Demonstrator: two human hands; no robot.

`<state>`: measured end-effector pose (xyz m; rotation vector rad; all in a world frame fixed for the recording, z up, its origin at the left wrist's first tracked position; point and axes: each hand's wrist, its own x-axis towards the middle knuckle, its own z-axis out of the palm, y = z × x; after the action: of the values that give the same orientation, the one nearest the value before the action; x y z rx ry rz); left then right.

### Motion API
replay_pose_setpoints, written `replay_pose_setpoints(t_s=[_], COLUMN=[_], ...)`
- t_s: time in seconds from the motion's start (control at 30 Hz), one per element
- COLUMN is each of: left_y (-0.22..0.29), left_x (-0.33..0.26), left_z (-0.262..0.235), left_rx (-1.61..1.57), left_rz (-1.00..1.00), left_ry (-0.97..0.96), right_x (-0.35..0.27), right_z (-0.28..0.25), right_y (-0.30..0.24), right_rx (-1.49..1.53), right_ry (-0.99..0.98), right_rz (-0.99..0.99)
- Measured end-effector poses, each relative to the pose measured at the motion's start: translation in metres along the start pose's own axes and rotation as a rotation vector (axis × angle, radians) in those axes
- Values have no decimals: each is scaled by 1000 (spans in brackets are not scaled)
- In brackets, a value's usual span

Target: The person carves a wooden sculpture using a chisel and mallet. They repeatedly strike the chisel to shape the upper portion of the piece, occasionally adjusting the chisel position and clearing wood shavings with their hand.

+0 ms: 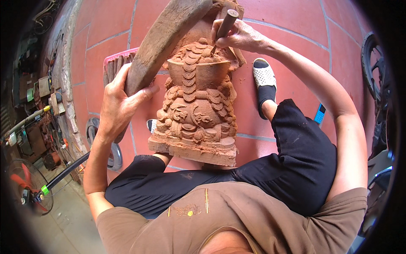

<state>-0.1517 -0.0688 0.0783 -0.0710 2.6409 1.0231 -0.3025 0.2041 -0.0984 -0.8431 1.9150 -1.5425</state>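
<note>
— Carving (195, 106) first: where is it?
— Upright on the tiled floor (296, 38) between the person's legs, its base near the lap.
— Left hand (118, 103)?
— Wrapped tight round a long wooden mallet (163, 40), raised beside the carving.
— Right hand (237, 36)?
— Closed on a chisel (224, 27), tip set against the carving's top.
— Anything else?
— A pink tray (116, 57) of tools behind, a fan (27, 186) at left.
</note>
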Motion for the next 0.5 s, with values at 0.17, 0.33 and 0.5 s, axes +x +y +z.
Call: replay_pose_setpoints(t_s=[0.17,0.33,0.5], left_y=[1,1,0], left_x=[0,1,2], left_z=[4,5,8], left_rx=[-2,14,6], left_rz=[33,21,49], left_ry=[22,6,9], right_x=[-2,1,18], right_z=[-5,-4,-5], right_y=[-8,3,15], right_rx=[103,85,134], right_ry=[-48,-103,-150], right_rz=[61,40,1])
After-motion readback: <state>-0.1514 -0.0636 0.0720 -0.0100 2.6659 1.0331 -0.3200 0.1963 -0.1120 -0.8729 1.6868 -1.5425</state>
